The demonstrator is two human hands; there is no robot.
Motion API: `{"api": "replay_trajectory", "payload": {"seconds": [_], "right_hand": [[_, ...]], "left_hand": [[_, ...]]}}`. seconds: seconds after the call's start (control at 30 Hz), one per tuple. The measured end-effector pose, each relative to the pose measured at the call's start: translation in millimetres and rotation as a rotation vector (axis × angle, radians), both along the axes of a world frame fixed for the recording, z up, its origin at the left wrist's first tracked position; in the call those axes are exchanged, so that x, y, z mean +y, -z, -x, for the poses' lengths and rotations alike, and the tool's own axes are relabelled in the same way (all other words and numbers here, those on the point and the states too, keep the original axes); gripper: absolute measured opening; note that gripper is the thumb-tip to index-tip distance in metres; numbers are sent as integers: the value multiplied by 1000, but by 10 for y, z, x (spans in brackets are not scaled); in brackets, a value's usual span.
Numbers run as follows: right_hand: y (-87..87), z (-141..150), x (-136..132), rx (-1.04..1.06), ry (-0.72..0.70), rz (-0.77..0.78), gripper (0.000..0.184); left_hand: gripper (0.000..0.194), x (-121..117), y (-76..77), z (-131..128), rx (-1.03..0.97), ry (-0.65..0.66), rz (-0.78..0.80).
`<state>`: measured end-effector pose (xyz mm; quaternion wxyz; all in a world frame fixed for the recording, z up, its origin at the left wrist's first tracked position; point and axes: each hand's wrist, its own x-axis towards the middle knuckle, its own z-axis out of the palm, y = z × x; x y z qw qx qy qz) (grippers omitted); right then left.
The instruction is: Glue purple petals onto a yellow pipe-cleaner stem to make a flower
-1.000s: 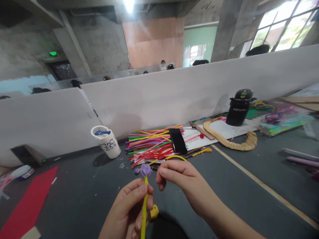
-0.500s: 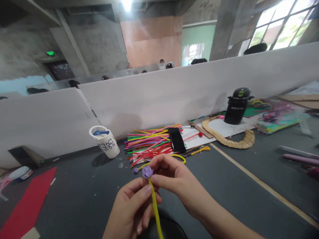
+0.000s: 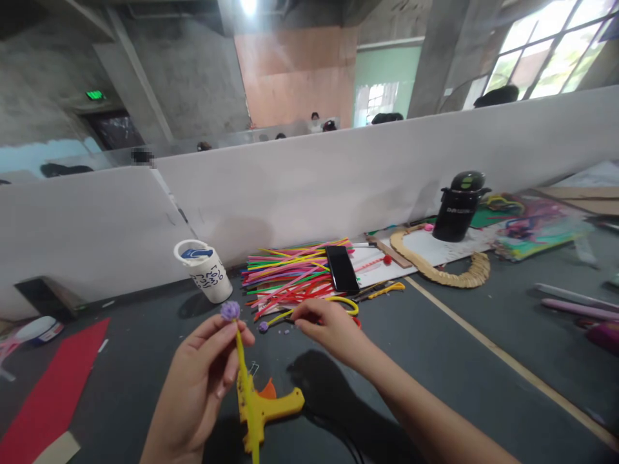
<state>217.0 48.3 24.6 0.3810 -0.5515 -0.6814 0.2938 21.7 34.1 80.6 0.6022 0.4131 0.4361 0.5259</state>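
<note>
My left hand (image 3: 203,367) pinches a purple-headed flower (image 3: 230,312) just under its head, its yellow fuzzy stem hanging down toward me. Over the table to the right, my right hand (image 3: 326,322) has its fingertips closed together; whatever they hold is too small or hidden to name. Close to those fingertips lies a second flower with a small purple head (image 3: 263,327) and a curved yellow stem (image 3: 345,303). Small purple scraps (image 3: 286,332) lie beside it. Below my hands rests a yellow glue gun (image 3: 278,406) with an orange trigger, partly behind the hanging stem.
Colourful pipe cleaners (image 3: 290,274) lie in a pile with a black phone (image 3: 343,269) on it. A white cup (image 3: 206,274) stands left, a black bottle (image 3: 458,209) right. A red sheet (image 3: 58,393) lies at left. A white partition (image 3: 300,187) runs behind.
My left hand has carried the flower left and slightly up. My right hand has let go of the flower and moved away from it. The glue gun and purple scraps now show.
</note>
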Motion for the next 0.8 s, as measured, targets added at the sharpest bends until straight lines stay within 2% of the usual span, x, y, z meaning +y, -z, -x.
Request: {"api": "replay_trajectory", "payload": {"seconds": [0.1,0.17,0.3,0.43,0.53,0.63,0.7,0.8], "right_hand": [[301,77,153,-216,-24,35,24],[448,150,224,-335,-23,41,28],[596,264,334,-517,-20,42,29],[683,336,411,-593,-46,41,29],[753,379,432,-561,-63,40,30],[765,389,432,-426,-40,50,30],[706,371,421,-280,-13,65,30],[496,316,360,-8,-10,82,28]], "left_hand": [[19,76,6,76,-3,8,8],[19,99,21,88,-9,30,16],[20,124,39,103,-28,52,25],[19,150,40,145,-56,61,25],[19,155,43,143,-68,84,34],[17,140,57,107,-77,118,45],[17,122,71,80,-80,133,52],[16,87,87,43,-96,169,75]]}}
